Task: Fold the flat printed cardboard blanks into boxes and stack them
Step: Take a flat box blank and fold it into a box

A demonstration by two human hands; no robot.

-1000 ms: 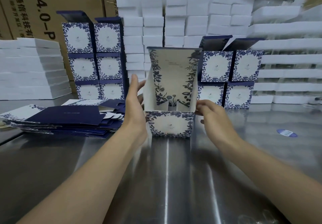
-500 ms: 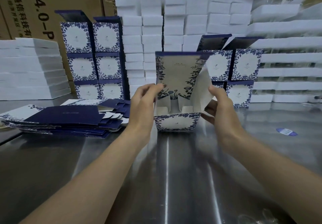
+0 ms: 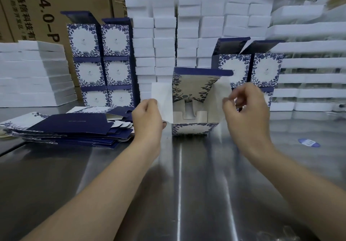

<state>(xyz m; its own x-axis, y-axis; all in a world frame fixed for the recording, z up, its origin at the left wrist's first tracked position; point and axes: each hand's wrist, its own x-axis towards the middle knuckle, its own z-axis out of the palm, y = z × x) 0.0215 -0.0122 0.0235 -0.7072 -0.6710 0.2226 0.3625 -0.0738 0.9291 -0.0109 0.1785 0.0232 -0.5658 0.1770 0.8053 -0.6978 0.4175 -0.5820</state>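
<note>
Half-folded box (image 3: 191,128) upright on table (image 3: 187,184), lid up. Left hand (image 3: 148,117) pinches left side flap, right hand (image 3: 245,113) pinches right flap, hands apart. Flat blanks (image 3: 74,128) piled left; finished boxes (image 3: 101,60) stacked behind.

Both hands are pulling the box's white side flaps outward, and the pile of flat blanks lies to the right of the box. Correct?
Not quite. In the head view the pile of flat blanks lies left of the box. The left hand and right hand do hold its white side flaps.
</note>
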